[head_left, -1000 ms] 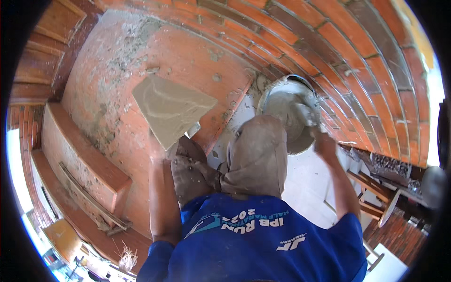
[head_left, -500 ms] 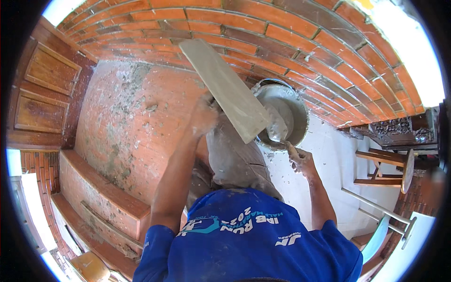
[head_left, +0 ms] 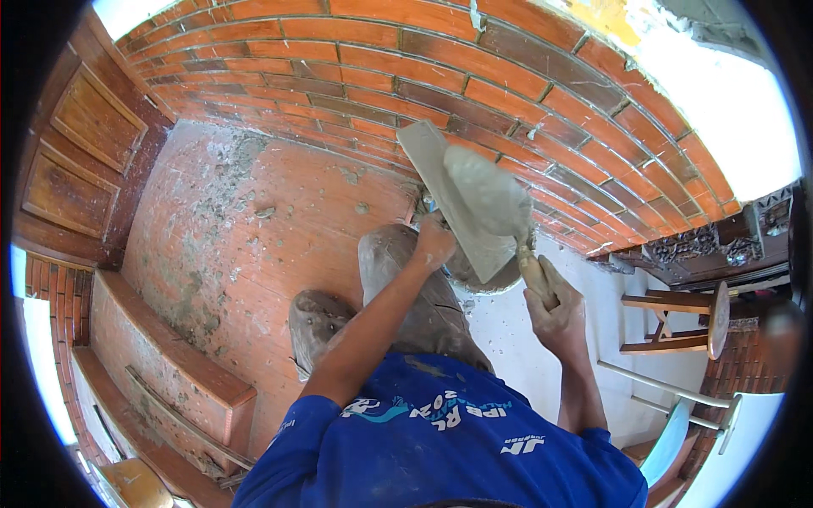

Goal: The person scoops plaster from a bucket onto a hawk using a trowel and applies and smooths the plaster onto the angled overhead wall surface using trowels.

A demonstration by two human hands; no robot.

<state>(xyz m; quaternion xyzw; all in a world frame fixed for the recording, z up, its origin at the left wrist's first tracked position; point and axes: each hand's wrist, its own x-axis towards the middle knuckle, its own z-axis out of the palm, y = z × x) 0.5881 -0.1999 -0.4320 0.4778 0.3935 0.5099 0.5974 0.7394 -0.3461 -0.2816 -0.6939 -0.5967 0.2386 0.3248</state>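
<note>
My left hand point(head_left: 434, 243) is closed behind a long, rectangular grey plastering float point(head_left: 461, 230), its grip hidden by the board. The float slants from the wall side down toward my right hand. My right hand point(head_left: 557, 311) is wrapped around the handle of a trowel point(head_left: 533, 273). Wet grey mortar point(head_left: 487, 188) covers the blade, which overlaps the float's right side; whether they touch I cannot tell. Below both tools stands a bucket point(head_left: 495, 284), mostly hidden by them.
An orange brick wall point(head_left: 364, 72) rises ahead. Mortar crumbs litter the reddish floor point(head_left: 254, 212) at left, beside a step point(head_left: 178, 356) and a wooden door point(head_left: 80, 152). A wooden stool point(head_left: 673, 322) and a pale metal-framed chair point(head_left: 669, 383) stand at right.
The trowel has come up out of the bucket with mortar on it and now overlaps the float. My left hand and the float have shifted right, over the bucket.
</note>
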